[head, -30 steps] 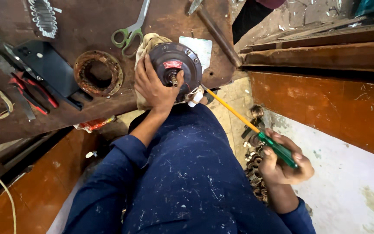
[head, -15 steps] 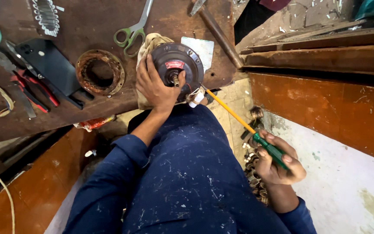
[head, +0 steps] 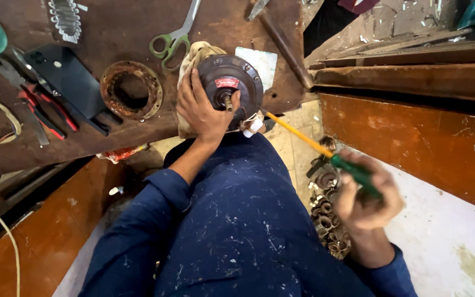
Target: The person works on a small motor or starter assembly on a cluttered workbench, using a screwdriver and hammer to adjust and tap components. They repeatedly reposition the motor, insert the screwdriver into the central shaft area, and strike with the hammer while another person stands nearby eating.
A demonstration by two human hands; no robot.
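A round dark motor housing (head: 238, 82) with a red label and a short centre shaft rests on a beige cloth (head: 198, 55) at the edge of the rusty workbench (head: 138, 22). My left hand (head: 200, 109) grips the housing's near left side, thumb by the shaft. My right hand (head: 366, 195) holds a screwdriver (head: 325, 151) by its green handle. Its long yellow shank points up-left, and the tip reaches the housing's lower right edge beside some white wire ends (head: 253, 125).
On the bench lie a rusty metal ring (head: 131, 91), green-handled scissors (head: 174, 38), red-handled pliers (head: 42, 107), a black plate (head: 67, 77) and a white card (head: 259, 60). Rusty small parts (head: 325, 214) are piled on the floor by my right knee. Orange-brown panels stand to the right.
My right hand has shifted slightly down and to the right with the screwdriver and is blurred from motion. The left hand stays on the motor housing.
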